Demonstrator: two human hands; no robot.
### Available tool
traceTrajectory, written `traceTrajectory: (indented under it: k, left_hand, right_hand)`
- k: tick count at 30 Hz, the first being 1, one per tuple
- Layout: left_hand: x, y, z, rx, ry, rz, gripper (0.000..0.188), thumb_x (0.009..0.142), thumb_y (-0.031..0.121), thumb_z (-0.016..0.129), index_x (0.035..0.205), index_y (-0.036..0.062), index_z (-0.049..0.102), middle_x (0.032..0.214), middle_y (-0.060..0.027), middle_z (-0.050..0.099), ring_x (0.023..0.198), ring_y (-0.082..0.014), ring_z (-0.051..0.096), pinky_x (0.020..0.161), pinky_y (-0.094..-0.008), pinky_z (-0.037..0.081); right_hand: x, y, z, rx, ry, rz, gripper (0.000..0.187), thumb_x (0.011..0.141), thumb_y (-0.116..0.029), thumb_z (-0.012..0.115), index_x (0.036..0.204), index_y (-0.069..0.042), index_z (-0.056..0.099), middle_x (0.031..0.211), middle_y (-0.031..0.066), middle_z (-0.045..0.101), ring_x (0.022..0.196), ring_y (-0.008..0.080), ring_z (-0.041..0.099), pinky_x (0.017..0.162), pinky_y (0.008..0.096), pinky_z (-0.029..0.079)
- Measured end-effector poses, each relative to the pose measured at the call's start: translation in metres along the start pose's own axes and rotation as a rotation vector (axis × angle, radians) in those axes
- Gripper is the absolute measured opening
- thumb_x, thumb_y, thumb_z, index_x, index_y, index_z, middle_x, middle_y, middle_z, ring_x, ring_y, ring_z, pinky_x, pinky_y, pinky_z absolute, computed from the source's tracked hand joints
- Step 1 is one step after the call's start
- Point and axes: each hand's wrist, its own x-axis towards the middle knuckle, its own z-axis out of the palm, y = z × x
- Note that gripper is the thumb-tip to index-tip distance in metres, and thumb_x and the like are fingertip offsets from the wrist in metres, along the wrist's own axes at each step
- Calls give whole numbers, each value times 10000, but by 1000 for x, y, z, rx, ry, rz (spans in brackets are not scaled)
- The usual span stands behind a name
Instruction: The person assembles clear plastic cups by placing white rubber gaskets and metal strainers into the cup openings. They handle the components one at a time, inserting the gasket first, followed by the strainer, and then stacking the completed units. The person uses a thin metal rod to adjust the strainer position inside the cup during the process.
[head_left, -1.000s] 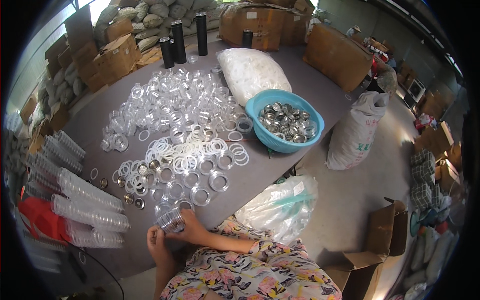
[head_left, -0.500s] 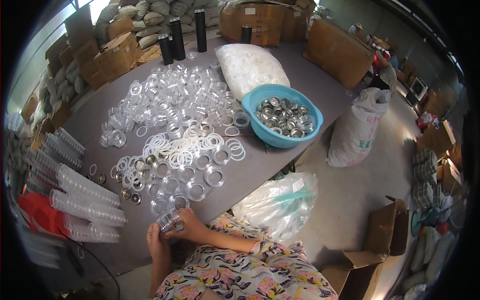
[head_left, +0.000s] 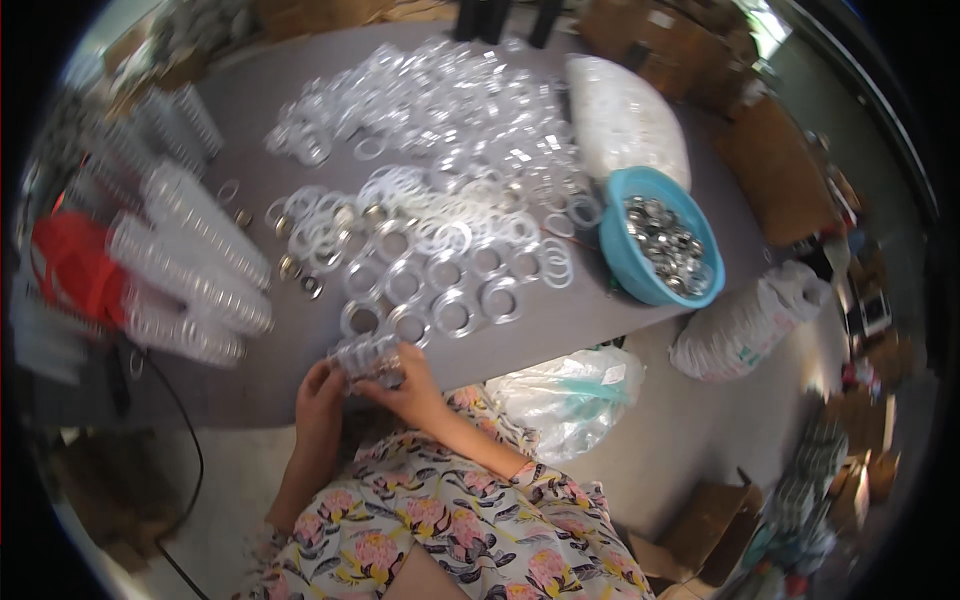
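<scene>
At the table's near edge, I hold a short row of clear plastic ring-shaped lids (head_left: 366,357) on its side between both hands. My right hand (head_left: 408,388) is wrapped round the row from the right and below. My left hand (head_left: 319,395) is closed, with its fingertips at the row's left end. Just beyond lie several clear lids (head_left: 453,313) laid flat, each with an open middle. Behind them spreads a heap of white sealing rings (head_left: 455,236), with a few small metal caps (head_left: 290,267) at its left.
A large heap of clear lids (head_left: 430,100) covers the far table. A blue basket (head_left: 612,235) of metal caps stands at the right, by a full white bag (head_left: 630,125). Long stacked lid rows (head_left: 190,275) and a red object (head_left: 75,265) sit left. A black cable (head_left: 190,425) hangs down.
The whole view has turned and shifted, so the table's things appear higher and tilted. Both hands still hold the row of lids, which now lies more level.
</scene>
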Motion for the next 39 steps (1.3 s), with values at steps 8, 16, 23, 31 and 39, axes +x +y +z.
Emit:
traceTrajectory:
  k: [8, 16, 23, 31, 39]
  left_hand:
    - [-11, 5, -1, 148, 201, 51, 158, 864, 145, 533, 941, 11, 564, 836, -13, 579, 780, -72, 528, 717, -222, 405]
    - [26, 1, -53, -49, 313, -63, 167, 883, 143, 493, 984, 18, 535, 854, -17, 569, 754, -97, 545, 727, -233, 433]
    - [37, -25, -91, 530, 515, 414, 360, 874, 181, 488, 1174, -11, 433, 1186, -128, 443, 1033, -208, 489, 891, -315, 382]
    - [35, -39, -53, 1266, 234, 584, 614, 789, 304, 589, 1288, 36, 353, 1340, -199, 306, 1216, -353, 313, 1023, -445, 201]
    - [37, 3, -25, 978, 41, 709, 545, 728, 159, 670, 1205, 45, 432, 1076, -137, 497, 1016, -262, 478, 883, -378, 365]
  right_hand:
    - [-5, -15, 1, -85, 3, 21, 188, 676, -120, 709, 833, -63, 622, 852, 74, 598, 848, 251, 515, 770, 352, 344]
    - [-2, -7, -3, -59, 80, 99, 160, 709, -55, 693, 835, -11, 605, 870, 85, 562, 827, 206, 506, 759, 301, 390]
    - [-7, -3, 4, -33, 110, 108, 163, 660, -96, 724, 783, -54, 626, 802, 67, 589, 793, 234, 500, 765, 335, 341]
    - [-6, -4, 2, -137, 42, 79, 142, 688, -45, 696, 808, -25, 624, 863, 77, 590, 846, 220, 512, 784, 315, 376]
    - [-10, 2, 2, -79, 105, 93, 83, 753, -106, 632, 810, -49, 613, 761, 75, 569, 755, 239, 497, 747, 339, 337]
